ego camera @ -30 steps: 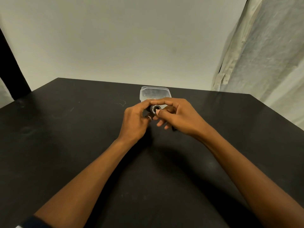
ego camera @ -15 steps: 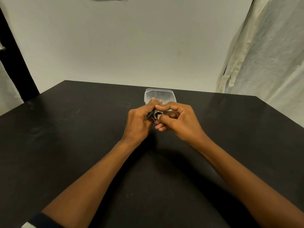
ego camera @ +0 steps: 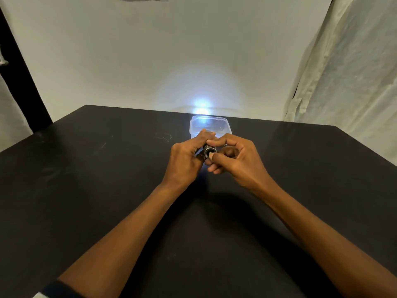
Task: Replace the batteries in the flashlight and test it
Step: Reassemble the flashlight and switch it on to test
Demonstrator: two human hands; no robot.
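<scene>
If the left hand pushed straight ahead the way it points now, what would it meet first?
Most likely the clear plastic container, which sits just beyond the left hand holding the flashlight; the gap between them is unclear.

Left hand point(ego camera: 184, 162) curled closed, right hand point(ego camera: 238, 160) pinched beside it, thumb forward, forearms converging

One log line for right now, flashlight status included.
flashlight: lit | left hand: gripping body | right hand: thumb on tail button | beam: on wall beyond clear box

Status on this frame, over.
Left hand grips flashlight; right hand thumb on tail button. Beam lit on wall. Tub beyond, nothing blocking.
</scene>
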